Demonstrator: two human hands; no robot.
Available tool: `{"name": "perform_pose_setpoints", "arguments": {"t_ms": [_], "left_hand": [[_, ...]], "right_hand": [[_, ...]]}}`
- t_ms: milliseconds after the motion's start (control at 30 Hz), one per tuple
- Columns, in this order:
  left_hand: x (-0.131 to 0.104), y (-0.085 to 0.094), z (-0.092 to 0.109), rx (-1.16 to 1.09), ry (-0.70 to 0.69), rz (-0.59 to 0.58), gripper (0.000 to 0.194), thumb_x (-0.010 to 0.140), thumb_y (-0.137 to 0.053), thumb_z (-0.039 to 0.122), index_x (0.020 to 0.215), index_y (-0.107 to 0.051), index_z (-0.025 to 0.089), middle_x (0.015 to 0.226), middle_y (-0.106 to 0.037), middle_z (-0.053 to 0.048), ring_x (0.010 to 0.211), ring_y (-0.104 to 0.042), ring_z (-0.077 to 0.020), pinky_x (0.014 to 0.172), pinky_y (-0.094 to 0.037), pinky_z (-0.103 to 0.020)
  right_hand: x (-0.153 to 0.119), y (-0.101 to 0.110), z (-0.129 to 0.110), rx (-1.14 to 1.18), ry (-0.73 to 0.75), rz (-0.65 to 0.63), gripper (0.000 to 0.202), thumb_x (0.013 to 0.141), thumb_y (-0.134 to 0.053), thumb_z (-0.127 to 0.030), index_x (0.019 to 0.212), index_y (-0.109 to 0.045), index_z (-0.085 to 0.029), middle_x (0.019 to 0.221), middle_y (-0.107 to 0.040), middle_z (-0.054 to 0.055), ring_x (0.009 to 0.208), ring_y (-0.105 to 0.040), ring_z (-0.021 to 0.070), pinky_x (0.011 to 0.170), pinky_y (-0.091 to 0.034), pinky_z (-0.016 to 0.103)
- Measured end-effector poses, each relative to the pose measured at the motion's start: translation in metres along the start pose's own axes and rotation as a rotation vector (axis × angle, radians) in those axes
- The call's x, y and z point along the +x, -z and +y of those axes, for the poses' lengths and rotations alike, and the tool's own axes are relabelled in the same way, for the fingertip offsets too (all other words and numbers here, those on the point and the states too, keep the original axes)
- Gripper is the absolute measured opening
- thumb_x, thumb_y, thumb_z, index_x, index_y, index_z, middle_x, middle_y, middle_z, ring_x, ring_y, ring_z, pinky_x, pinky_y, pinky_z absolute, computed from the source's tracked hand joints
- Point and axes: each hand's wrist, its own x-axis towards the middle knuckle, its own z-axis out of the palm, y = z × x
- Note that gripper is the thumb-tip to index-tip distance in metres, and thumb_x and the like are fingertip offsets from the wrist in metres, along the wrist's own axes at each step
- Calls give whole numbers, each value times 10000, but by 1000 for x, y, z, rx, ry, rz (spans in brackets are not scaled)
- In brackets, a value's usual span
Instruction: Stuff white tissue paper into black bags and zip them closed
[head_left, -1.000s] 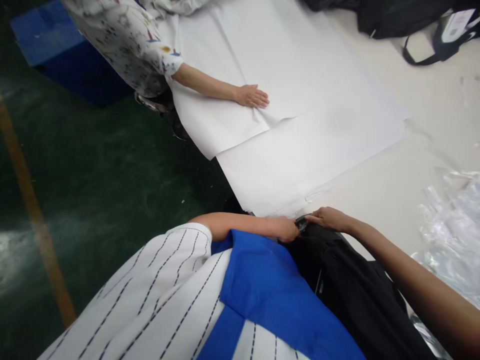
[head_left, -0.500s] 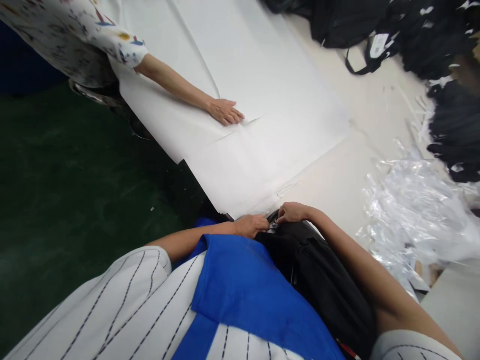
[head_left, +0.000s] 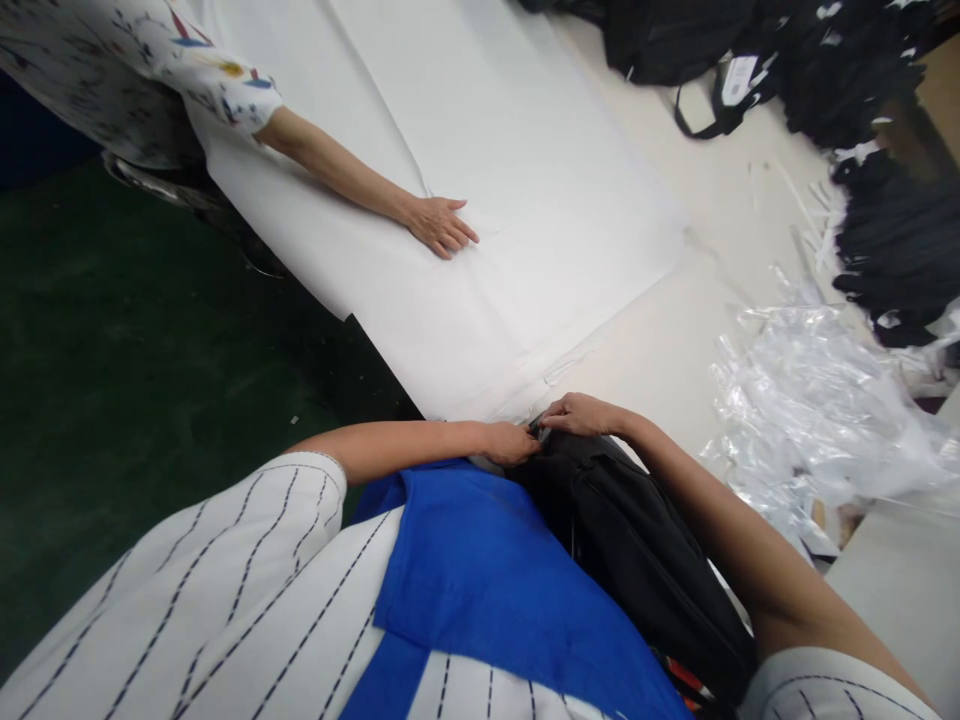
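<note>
A black fabric bag [head_left: 630, 520] lies against my blue apron [head_left: 495, 560], on the right side of my body. At its far end my left hand [head_left: 510, 443] has its fingers closed on the bag's edge. Close beside it, my right hand [head_left: 581, 414] pinches the same end from the other side. A small greyish bit shows between the two hands; I cannot make out what it is. The fingertips of both hands are partly hidden by the bag and the knuckles.
White sheeting [head_left: 525, 150] covers much of the table. A co-worker's hand [head_left: 442, 226] lies flat on it. Clear plastic bags [head_left: 825, 400] are heaped at the right. Black bags [head_left: 682, 40] and dark straps pile up at the back right. Dark green floor [head_left: 150, 370] shows left.
My left hand has shifted slightly up and forward at the bag's end. The right hand stays beside it, fingers a little more extended. The co-worker's fingers are more spread. The view has moved slightly.
</note>
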Motion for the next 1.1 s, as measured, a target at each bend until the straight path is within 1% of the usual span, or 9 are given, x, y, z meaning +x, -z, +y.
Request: {"name": "perform_pose_setpoints", "arguments": {"t_ms": [133, 300, 433, 533, 667, 867, 933, 1000, 1100], "left_hand": [[12, 18, -4, -69, -14, -66, 225, 880, -527, 155, 1070, -646, 163, 1070, -716, -50, 885, -647, -165, 752, -479, -235], [0, 25, 0, -65, -12, -45, 209, 873, -554, 206, 1056, -655, 212, 1055, -718, -47, 874, -650, -194, 717, -446, -257], [-13, 21, -2, 56, -103, -2, 235, 898, -492, 148, 1072, -621, 240, 1036, -709, -49, 865, -645, -186, 704, -438, -261], [-13, 18, -4, 110, -124, 23, 220, 902, -487, 146, 1076, -594, 228, 993, -699, -73, 901, -640, -206, 714, -459, -270], [0, 20, -1, 27, -35, -95, 223, 871, -490, 103, 1066, -568, 179, 1055, -682, -124, 968, -636, -235, 738, -476, -289], [30, 36, -9, -94, -28, -368, 143, 902, -464, 149, 977, -586, 154, 817, -704, -44, 708, -657, -165, 653, -486, -245], [35, 40, -12, -137, -36, -437, 175, 927, -412, 147, 960, -584, 149, 736, -689, -11, 636, -648, -137, 612, -479, -218], [34, 41, -11, -150, -37, -446, 183, 937, -400, 154, 975, -579, 138, 722, -683, -12, 635, -652, -138, 611, -480, -215], [21, 37, -4, -131, -32, -360, 201, 946, -403, 173, 1068, -557, 131, 896, -701, -69, 835, -676, -183, 728, -491, -248]], "right_hand": [[-36, 2, -14, 167, 82, 188, 456, 939, -467, -517, 1090, -735, -180, 1043, -731, 50, 951, -649, 248, 912, -482, 330], [-142, -8, -52, 217, 165, 501, 363, 962, -502, -464, 1220, -669, -270, 1210, -673, 45, 1102, -621, 256, 979, -498, 353], [-228, -48, -71, 261, 187, 538, 344, 906, -609, -374, 1245, -657, -347, 1200, -676, 59, 1096, -634, 291, 933, -555, 369], [-253, -86, -77, 433, 193, 478, 338, 908, -603, -334, 1240, -664, -348, 1156, -687, 85, 1064, -647, 299, 892, -573, 380], [-231, -130, -69, 824, 314, 448, 239, 938, -558, -337, 1107, -721, -295, 1038, -697, 106, 943, -657, 267, 848, -550, 387], [-180, -226, -56, 1357, 446, 764, 246, 882, -599, -456, 907, -767, -279, 995, -690, 104, 922, -623, 275, 831, -501, 428], [-156, -257, -62, 1531, 380, 774, 279, 844, -627, -497, 919, -774, -271, 1044, -686, 110, 976, -618, 304, 873, -483, 467], [-124, -278, -69, 1684, 191, 728, 291, 817, -674, -476, 962, -775, -244, 1086, -684, 111, 1008, -618, 301, 903, -474, 446], [-62, -290, -75, 1996, -86, 810, 316, 780, -756, -419, 1044, -750, -246, 1068, -707, 75, 961, -637, 223, 878, -493, 335]]}}
